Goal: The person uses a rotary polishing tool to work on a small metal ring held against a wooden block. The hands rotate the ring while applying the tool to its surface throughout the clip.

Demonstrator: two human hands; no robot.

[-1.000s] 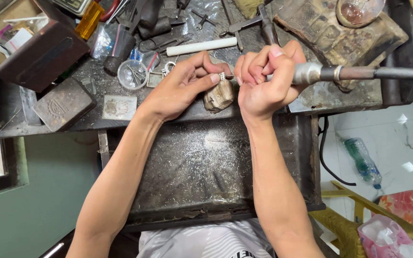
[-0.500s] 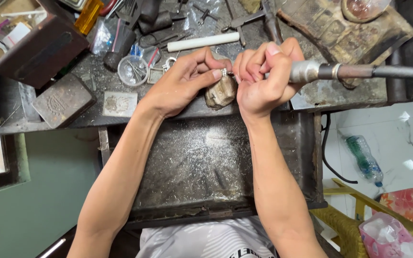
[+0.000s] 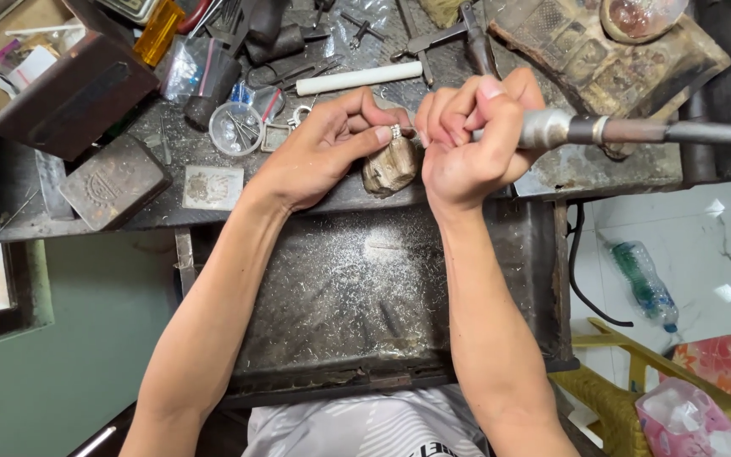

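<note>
My left hand (image 3: pixel 325 145) pinches a small silver ring (image 3: pixel 396 131) between thumb and fingers, resting it on a worn wooden bench peg (image 3: pixel 389 166) at the bench's front edge. Right beside it, my right hand (image 3: pixel 467 140) is closed around the metal handpiece (image 3: pixel 562 129) of a rotary tool, whose dark flexible shaft (image 3: pixel 712 135) runs off to the right. The tool's tip points at the ring and is hidden behind my fingers. Both forearms reach up from the bottom of the view.
A metal catch tray (image 3: pixel 332 296) dusted with filings sits below the peg. The bench holds a brown open box (image 3: pixel 61 85), a grey metal block (image 3: pixel 112 182), a small round dish (image 3: pixel 237 129), a white stick (image 3: pixel 359 78) and pliers. A plastic bottle (image 3: pixel 646 283) lies on the floor at right.
The hands stay together on the peg with the ring and handpiece; their place in the view has shifted very slightly with the camera. Nothing was let go or picked up.
</note>
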